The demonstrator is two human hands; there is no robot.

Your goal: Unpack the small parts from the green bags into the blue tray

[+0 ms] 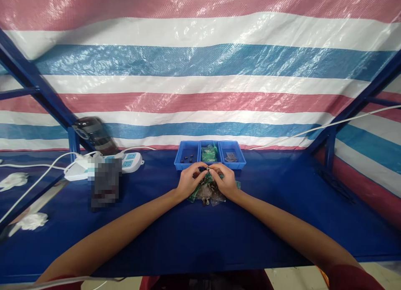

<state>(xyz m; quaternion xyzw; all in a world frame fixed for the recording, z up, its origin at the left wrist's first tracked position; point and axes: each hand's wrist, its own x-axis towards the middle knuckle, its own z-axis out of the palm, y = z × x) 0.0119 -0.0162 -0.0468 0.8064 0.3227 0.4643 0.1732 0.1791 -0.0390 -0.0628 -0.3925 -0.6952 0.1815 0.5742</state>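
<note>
My left hand (188, 181) and my right hand (226, 181) meet at the middle of the blue table, fingertips pinched together on a small dark part (207, 168). Beneath them lies a heap of small green circuit boards and dark parts in clear bags (206, 194). Just behind the hands stand three blue bins side by side: the left bin (187, 150) holds a few small dark parts, the middle bin (209, 145) holds green boards, the right bin (235, 150) holds flat dark pieces.
A white power strip (125, 160) with white cables lies at the back left, beside a blurred dark object (105, 183) and a dark bottle (94, 133). White cloths (31, 221) lie at the left edge. A striped tarp hangs behind, and blue frame posts (328, 150) flank the table.
</note>
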